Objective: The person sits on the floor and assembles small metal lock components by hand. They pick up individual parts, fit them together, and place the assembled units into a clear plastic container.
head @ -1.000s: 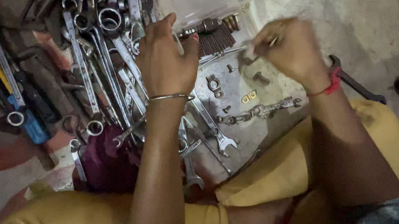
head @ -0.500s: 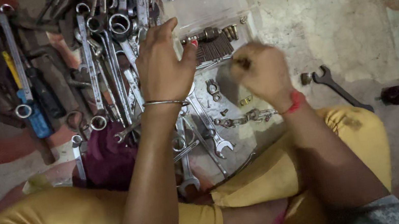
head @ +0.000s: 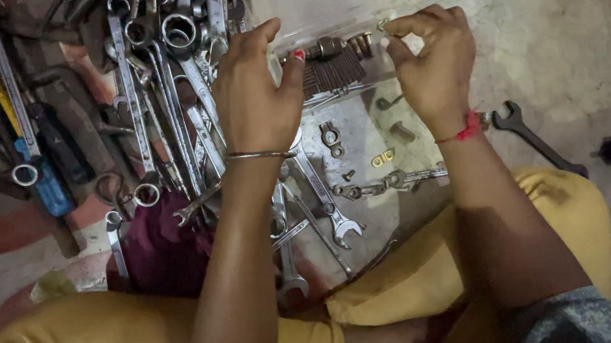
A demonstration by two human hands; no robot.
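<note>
While both hands hover over the floor clutter, the left hand (head: pixel 252 96) rests palm down, fingers loosely spread, on the spanners (head: pixel 181 93), thumb touching the clear plastic box (head: pixel 323 4). Right hand (head: pixel 432 60) is curled, fingertips pinched at the box's near edge; whether it grips anything small, cannot tell. Dark screws (head: pixel 335 69) lie in the box. Black spanner (head: pixel 533 137) lies right of the wrist.

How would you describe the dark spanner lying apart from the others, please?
Start at the right hand, with a red thread at its wrist. Just right of that wrist, on the bare grey floor, lies the dark open-ended spanner. Unlike the shiny ones, it lies alone.
</note>
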